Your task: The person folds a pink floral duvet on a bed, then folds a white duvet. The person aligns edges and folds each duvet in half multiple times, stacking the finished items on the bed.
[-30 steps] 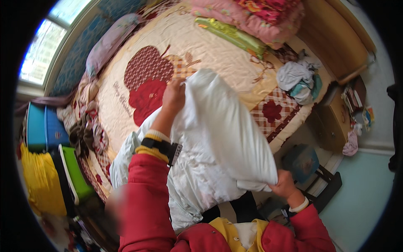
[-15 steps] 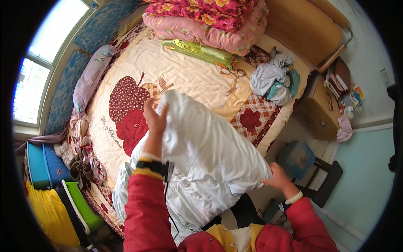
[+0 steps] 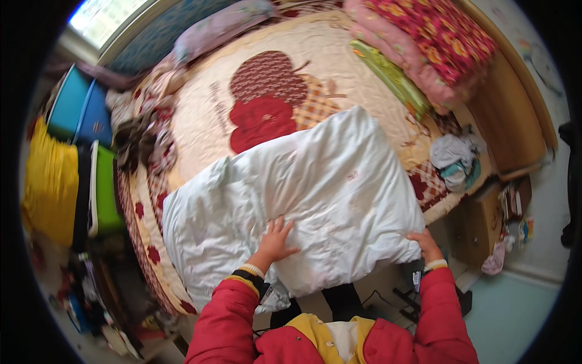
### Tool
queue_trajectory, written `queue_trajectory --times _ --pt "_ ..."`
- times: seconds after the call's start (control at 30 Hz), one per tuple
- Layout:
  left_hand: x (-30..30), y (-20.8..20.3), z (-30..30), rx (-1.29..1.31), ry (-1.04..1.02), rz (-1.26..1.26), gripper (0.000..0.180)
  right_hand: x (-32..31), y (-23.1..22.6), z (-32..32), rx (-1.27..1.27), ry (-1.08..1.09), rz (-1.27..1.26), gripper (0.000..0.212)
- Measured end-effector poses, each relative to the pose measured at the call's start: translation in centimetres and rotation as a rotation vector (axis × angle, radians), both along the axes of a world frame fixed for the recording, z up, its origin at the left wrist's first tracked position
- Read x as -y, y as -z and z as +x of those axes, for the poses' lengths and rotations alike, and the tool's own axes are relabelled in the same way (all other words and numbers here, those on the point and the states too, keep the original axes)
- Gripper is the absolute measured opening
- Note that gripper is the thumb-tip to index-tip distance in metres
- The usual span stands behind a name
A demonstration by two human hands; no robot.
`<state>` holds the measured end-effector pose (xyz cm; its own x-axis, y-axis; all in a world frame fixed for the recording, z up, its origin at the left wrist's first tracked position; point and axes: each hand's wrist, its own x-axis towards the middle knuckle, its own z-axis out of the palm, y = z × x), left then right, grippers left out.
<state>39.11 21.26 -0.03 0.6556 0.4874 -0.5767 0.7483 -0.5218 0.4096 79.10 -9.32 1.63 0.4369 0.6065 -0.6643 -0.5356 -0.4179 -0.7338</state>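
Observation:
A white quilt [image 3: 339, 182], partly folded and wrinkled, lies across the near side of the bed, its front edge hanging toward my legs. My left hand [image 3: 276, 246] rests palm down on its near middle part, fingers spread and holding nothing. At the quilt's right edge, my right hand [image 3: 426, 244] grips the near corner, with part of the fingers hidden by the cloth. Under the quilt spreads a cream bedsheet [image 3: 200, 130] with dark red appliqué shapes [image 3: 267, 85].
Folded red and pink floral quilts [image 3: 424, 42] and a green folded cloth [image 3: 388, 79] lie at the far right. Crumpled clothes [image 3: 453, 159] sit nearby. A lilac pillow [image 3: 224, 27] lies by the window. Blue [image 3: 94, 115] and green bins [image 3: 104, 188] stand left; a wooden cabinet [image 3: 476, 227] stands right.
The quilt's raised part has come down and lies flatter. My left hand has let go of its far edge and moved nearer, onto the top. The head view has turned left.

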Motion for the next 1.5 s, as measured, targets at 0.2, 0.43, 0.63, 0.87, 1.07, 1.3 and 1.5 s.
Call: queue_trajectory --times 0.2,0.43,0.63,0.87,1.07,1.3,1.5 --pt "1.1 -1.5 -11.6 0.407 -0.402 -0.02 0.07 -5.5 -13.9 -9.2 0.008 -0.078 0.305 0.073" --pt "2.4 -3.7 -34.3 0.478 -1.009 -0.307 0.05 -16.4 -26.6 -29.2 0.037 -0.732 0.439 0.083" --pt "3.1 -7.0 -49.7 0.687 -1.511 -0.751 0.053 -25.6 -23.4 -52.2 -0.115 -1.54 0.702 0.069" --pt "4.6 -6.0 -57.5 0.524 -1.603 -0.7 0.081 -26.2 -12.9 -62.0 0.532 -1.97 0.571 0.083" --pt "2.4 -1.0 -54.7 0.601 -1.45 -0.528 0.105 -23.2 -8.8 -53.7 1.362 -1.211 0.392 0.094" --pt "-4.0 -0.6 -47.3 0.407 -1.273 0.447 0.102 -16.4 -0.8 -47.5 0.634 -0.609 -0.184 0.121" --pt "-13.2 -6.2 -38.8 0.529 -0.652 0.703 0.062 -10.5 1.2 -45.2 -0.052 -0.49 -0.184 0.107"
